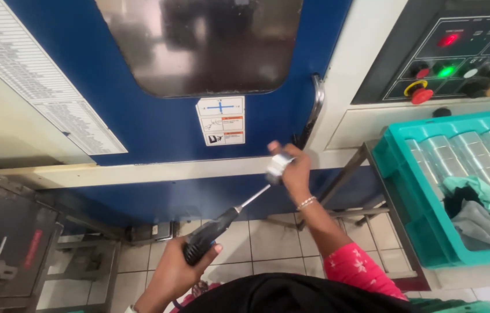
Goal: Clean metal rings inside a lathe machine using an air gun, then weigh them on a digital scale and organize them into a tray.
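**Air gun aimed at a small metal part held before the blue machine door**

The small silvery metal part point(278, 165) sat in the right hand point(292, 168), held up in the air in front of the lower edge of the blue machine door point(158, 122), just below the door's warning sticker point(220, 120). The right hand's fingers were clamped around the part, wrist bent, a beaded bracelet point(306, 202) showing below it. The left hand point(176, 271) gripped the dark handle of an air gun point(213, 233), fingers wrapped shut on it, and the gun's thin metal nozzle point(255, 197) ran up and to the right until its tip all but met the underside of the part; whether they touched could not be told.

The step in hand looked like blowing the part clean. The next move would seem to call for keeping the nozzle tip trained on the part while turning it in the fingers, with a firm hold so the part did not slip.

To the right, a teal plastic crate point(398, 185) rested on a metal frame stand point(372, 208), holding rows of shiny metal cylinders point(459, 153) and some crumpled cloths point(482, 208). Above it was a control panel point(459, 55) with red and green lamps and a red stop button point(421, 94). Tiled floor point(268, 243) lay below.
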